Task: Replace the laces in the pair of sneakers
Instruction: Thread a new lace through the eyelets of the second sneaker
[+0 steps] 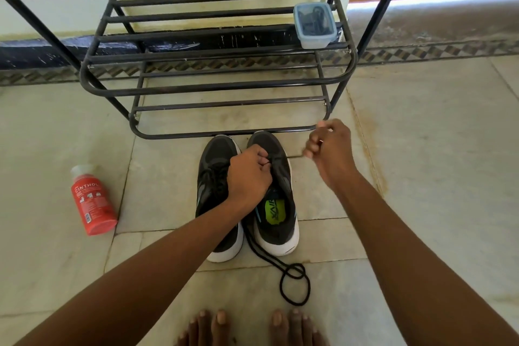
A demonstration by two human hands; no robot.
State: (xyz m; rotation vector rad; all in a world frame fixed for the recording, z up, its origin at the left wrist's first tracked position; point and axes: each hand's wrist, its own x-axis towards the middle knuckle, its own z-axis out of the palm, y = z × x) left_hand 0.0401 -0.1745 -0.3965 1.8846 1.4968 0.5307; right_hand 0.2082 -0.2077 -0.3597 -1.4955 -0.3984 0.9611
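Our left hand (248,174) pinches the right sneaker (276,191) at its eyelets; our right hand (328,143), fingers curled, grips the black lace (292,275).

black sneakers (247,194) with white soles, red bottle (92,201), black rack (213,87), possibly blue-lidded box (314,25)

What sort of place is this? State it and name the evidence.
Probably the entryway or hallway of a home. A black metal tube shoe rack stands on a pale stone tile floor against a wall, and a pair of black sneakers with white soles sits on the floor before it, by bare toes.
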